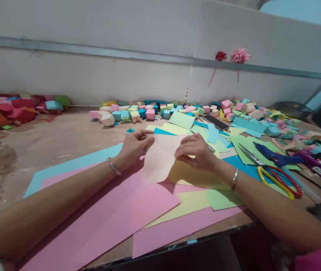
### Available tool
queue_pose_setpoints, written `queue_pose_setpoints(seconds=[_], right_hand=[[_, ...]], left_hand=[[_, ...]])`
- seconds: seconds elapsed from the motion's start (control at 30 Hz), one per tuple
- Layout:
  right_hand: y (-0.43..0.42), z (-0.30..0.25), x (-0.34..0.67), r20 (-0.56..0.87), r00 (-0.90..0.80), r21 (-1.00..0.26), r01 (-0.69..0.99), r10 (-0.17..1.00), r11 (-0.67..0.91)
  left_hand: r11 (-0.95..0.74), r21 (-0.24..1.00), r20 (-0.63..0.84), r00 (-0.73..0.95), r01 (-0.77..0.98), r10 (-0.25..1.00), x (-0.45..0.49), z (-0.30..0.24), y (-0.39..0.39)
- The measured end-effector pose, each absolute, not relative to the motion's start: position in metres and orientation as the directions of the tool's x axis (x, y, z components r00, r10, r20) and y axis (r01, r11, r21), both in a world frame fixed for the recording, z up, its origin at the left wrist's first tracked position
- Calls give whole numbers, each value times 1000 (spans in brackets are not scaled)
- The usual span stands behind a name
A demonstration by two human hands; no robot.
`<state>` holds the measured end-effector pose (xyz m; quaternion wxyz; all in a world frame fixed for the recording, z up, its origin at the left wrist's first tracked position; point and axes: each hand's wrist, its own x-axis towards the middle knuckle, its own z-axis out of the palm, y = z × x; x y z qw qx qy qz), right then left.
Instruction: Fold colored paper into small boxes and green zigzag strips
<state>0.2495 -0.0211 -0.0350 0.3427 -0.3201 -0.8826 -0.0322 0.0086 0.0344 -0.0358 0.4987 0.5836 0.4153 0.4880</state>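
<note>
A pale peach sheet of paper (160, 158) is held between both my hands above the table. My left hand (134, 146) pinches its upper left edge, fingers closed on the paper. On the right side of the sheet, my right hand (196, 151) grips it with curled fingers. Each wrist wears a silver bangle. Beneath the hands lie large pink sheets (115, 214), a light blue sheet (72, 165), and yellow (194, 175) and green (222, 198) sheets.
Scissors with yellow and red handles (276, 176) and a blue glue gun (273, 155) lie to the right. A dark phone (215, 122) rests further back. Several folded paper cubes (149, 111) line the wall, with more at the far left (13, 109). The table's front edge (205, 235) is close.
</note>
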Motion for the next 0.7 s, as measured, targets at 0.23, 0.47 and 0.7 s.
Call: queue_pose_setpoints(seconds=[0.23,0.47,0.7], right_hand=[[-16,-50,245,524,-313,-436,700,792,565],[-26,-42,241,637,-473,-215,650,609,729],[-33,-43,235,536,-553,-310,574,638,758]], left_hand=[[-122,992,106,289,37,951,24,-28,4],[-302,914,210,321,272,923,23,-30,-6],[-479,757,368,315,444,875,19,-36,3]])
